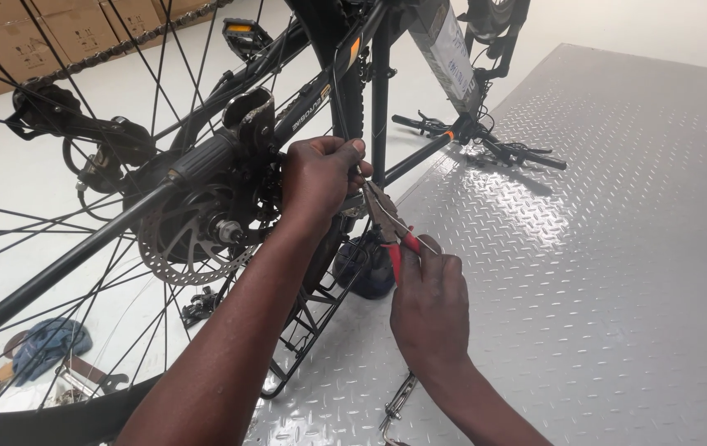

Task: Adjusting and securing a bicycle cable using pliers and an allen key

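An upside-down black bicycle fills the left of the view, its rear wheel hub and silver brake disc (192,239) near the middle. My left hand (320,177) grips the frame and a thin cable beside the brake caliper (250,124). My right hand (428,301) holds red-handled pliers (390,227), whose jaws point up toward the left hand and pinch a thin wire end.
The bike stands on a grey diamond-plate floor (618,248). Handlebars (485,140) rest on it at the back. A black rear rack (312,322) hangs below the hands. A metal tool (399,405) lies near my right wrist. Cardboard boxes (56,33) line the back left; a blue rag (47,343) lies lower left.
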